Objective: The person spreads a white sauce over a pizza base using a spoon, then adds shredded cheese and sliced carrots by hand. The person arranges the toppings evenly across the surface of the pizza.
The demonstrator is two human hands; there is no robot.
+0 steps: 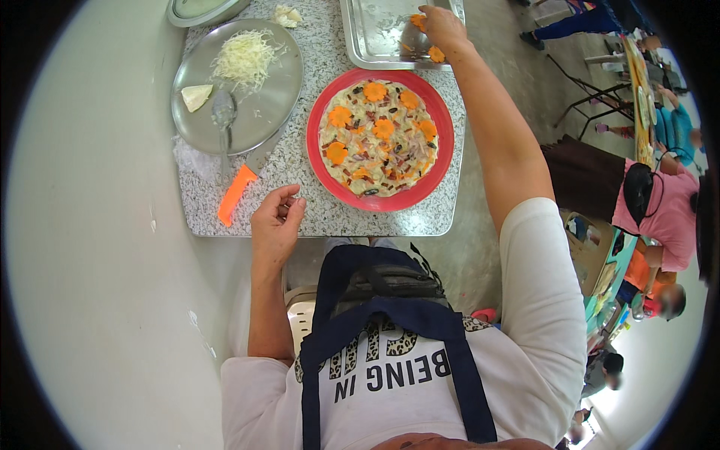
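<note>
Carrot flowers (383,129), scalloped orange, right grip (444,31) at one, hold unclear, left grip (276,223) half-open

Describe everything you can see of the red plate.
The round red plate, apparently plastic with a broad plain rim, lies face up on the speckled tabletop, beside the metal tray, contact unclear. It bears a pale food layer topped with carrot flowers and dark bits. The left hand and right hand are clear of it.

We see a pale wall (105,225) left of our right grip (446,31), grey floor (517,105) and a folding table (643,120) to its right.
</note>
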